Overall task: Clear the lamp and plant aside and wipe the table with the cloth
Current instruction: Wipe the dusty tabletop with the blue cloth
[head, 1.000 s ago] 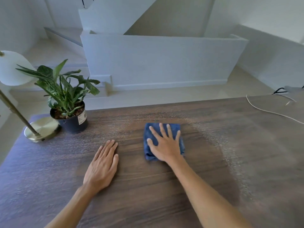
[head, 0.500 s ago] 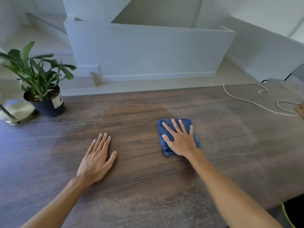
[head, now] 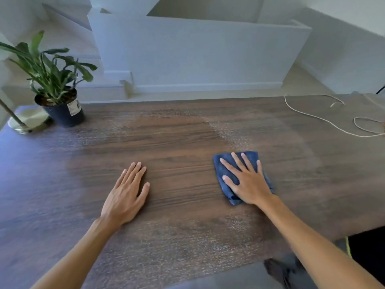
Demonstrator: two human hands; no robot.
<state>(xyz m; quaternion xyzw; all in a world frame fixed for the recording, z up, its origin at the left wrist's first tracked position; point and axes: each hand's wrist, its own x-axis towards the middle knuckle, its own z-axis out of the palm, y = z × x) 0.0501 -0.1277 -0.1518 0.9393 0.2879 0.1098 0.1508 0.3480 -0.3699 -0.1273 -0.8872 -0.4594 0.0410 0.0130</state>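
My right hand [head: 248,182] lies flat, fingers spread, pressing a folded blue cloth [head: 224,174] onto the dark wood table [head: 177,147]. My left hand [head: 127,195] rests palm down on the bare table to the left of the cloth, fingers close together and holding nothing. A green plant in a black pot [head: 62,110] stands at the far left corner. Beside it is the lamp's brass base [head: 27,122] with its slanted stem; the shade is out of view. A darker wiped patch runs across the table's middle, with dusty grey areas around it.
A white cord [head: 325,119] loops over the table's far right corner. Beyond the far edge are a white half wall [head: 198,55] and pale floor. The table's near edge shows at the lower right, with dark clothing below it.
My right hand has slid the cloth to the right across the table. My left hand has stayed flat in nearly the same place. The view has shifted right, so the lamp shade has left the frame.
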